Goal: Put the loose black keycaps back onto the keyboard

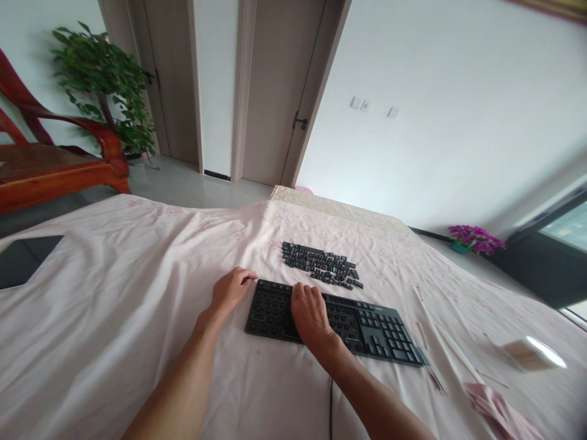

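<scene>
A black keyboard [373, 333] lies at a slant on the pink-white cloth. Most keys on its left and middle part are off, with bare sockets [270, 308] showing, while the number pad at the right has its keys. My left hand [229, 292] is closed, its fingertips together at the keyboard's far left corner. Over the upper middle of the keyboard, my right hand [310, 310] has its fingers curled down onto it; whatever is under the fingertips is hidden. Just beyond the keyboard, loose black keycaps [321, 261] lie grouped in rows.
Right of the keyboard are tweezers [435, 379], thin sticks [461, 354], a clear container of swabs or sticks [532, 354] and a pink cloth [499, 406]. A dark tablet-like slab [27, 260] lies far left. The keyboard's cable [331, 409] runs towards me.
</scene>
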`<state>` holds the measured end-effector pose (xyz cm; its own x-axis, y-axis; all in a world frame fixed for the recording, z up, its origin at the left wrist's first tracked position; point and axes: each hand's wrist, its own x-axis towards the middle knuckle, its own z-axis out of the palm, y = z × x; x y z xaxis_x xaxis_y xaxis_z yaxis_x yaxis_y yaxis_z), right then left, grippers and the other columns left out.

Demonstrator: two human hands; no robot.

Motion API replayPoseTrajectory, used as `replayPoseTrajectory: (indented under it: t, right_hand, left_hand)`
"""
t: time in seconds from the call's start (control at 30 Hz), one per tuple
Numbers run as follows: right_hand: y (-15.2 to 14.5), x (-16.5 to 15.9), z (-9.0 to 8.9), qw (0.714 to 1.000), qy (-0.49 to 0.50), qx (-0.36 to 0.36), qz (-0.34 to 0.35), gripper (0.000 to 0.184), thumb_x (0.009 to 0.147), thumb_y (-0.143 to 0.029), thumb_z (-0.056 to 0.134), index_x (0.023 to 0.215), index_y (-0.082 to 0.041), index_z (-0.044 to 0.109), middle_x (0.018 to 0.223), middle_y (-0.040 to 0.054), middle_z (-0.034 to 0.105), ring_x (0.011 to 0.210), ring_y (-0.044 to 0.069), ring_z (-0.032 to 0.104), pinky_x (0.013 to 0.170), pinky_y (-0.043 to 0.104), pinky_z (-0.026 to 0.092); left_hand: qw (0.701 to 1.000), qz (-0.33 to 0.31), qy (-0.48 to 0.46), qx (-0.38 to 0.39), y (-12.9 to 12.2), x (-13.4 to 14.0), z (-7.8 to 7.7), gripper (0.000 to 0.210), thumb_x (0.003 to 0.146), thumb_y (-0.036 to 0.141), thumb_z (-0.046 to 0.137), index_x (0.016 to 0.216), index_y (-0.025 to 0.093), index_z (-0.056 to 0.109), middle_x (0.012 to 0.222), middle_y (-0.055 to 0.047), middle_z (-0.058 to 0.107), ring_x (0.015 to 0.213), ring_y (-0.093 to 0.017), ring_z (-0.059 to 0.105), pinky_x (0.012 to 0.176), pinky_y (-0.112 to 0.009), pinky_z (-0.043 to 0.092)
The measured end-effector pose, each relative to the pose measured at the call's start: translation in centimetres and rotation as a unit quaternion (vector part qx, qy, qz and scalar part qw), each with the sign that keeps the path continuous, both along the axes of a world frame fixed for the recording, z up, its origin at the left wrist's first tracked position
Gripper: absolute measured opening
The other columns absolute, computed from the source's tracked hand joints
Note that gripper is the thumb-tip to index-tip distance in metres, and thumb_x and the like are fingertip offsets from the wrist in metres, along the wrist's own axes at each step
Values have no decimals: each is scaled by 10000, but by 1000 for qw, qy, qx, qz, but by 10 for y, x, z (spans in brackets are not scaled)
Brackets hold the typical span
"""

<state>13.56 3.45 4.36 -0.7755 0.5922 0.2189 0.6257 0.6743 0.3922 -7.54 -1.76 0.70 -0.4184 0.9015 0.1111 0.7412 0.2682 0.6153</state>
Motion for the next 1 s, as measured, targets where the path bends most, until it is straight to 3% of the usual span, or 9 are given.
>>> replayPoseTrajectory:
  t: [0.13, 0.37, 0.57, 0.77, 1.0]
  right_hand:
    - [-1, -2, -5, 1000, 2, 7, -1, 313, 826, -3, 396, 883, -150, 667, 853, 121, 624, 774, 230, 535, 687, 374, 436]
    - [2, -3, -12, 998, 40, -47, 0, 361, 840, -15, 355, 906, -163, 678, 905, 141, 635, 828, 247, 543, 733, 393, 423]
    - [7, 9, 1, 994, 64, -85, -18, 338, 838, -28, 389, 996, -179, 648, 955, 104, 631, 861, 217, 560, 743, 334, 406]
    - [26, 20, 13, 966, 145, -214, -29, 259, 927, -247, 424, 936, -253, 683, 945, 26, 641, 865, 143, 594, 699, 226, 387]
    - [31, 14, 12, 953, 178, -241, -42, 221, 898, -292, 495, 974, -282, 703, 990, 13, 668, 908, 151, 609, 721, 212, 386]
  left_hand:
    - [1000, 3, 1, 3, 0, 0, -2, 256, 843, 228, 465, 953, 311, 681, 1081, 48, 669, 941, -123, 608, 748, -208, 401]
    - [1000, 4, 3, 4, -2, 1, -1, 256, 841, 217, 470, 959, 303, 680, 1084, 41, 668, 934, -119, 604, 746, -206, 394]
    - [1000, 5, 3, 20, -3, 3, -2, 259, 834, 197, 471, 952, 298, 678, 1065, 43, 670, 930, -114, 607, 736, -201, 393]
    - [1000, 5, 1, 14, -3, 2, -2, 255, 835, 208, 474, 944, 303, 685, 1062, 44, 668, 919, -118, 613, 721, -206, 401]
    - [1000, -2, 3, 23, -2, -1, -5, 248, 840, 221, 475, 940, 309, 684, 1053, 43, 667, 945, -120, 607, 755, -211, 407]
